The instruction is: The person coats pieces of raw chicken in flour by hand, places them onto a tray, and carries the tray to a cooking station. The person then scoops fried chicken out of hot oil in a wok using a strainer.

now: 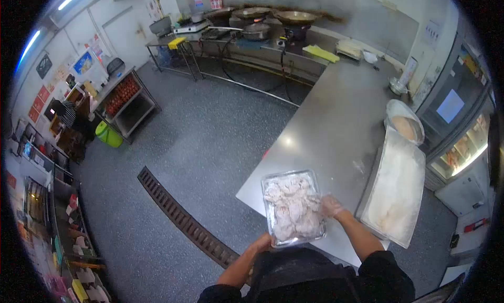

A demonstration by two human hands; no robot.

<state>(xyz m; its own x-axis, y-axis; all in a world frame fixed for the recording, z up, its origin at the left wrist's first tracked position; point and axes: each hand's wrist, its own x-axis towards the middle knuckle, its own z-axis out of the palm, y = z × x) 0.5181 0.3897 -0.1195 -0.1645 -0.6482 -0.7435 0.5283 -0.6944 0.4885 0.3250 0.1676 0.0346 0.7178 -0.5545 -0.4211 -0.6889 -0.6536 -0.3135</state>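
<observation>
A shiny rectangular metal tray (266, 219) is tilted in front of my body, over the near left corner of the steel table. Flour-coated pieces of meat (295, 211), which look like chicken, fill it. My left hand (262, 242) grips the tray's lower left corner, its fingers partly hidden beneath. At the right rim is my right hand (331, 206) in a clear plastic glove, closed against the tray's edge. Its fingertips are hard to make out beside the coated pieces.
The steel table (336, 119) stretches away to woks (295, 18) on burners. To the right lie a long flour-filled tray (396, 185) and a round bowl (405, 125). A floor drain grate (184, 216) runs at left. A green bin (108, 135) stands farther off.
</observation>
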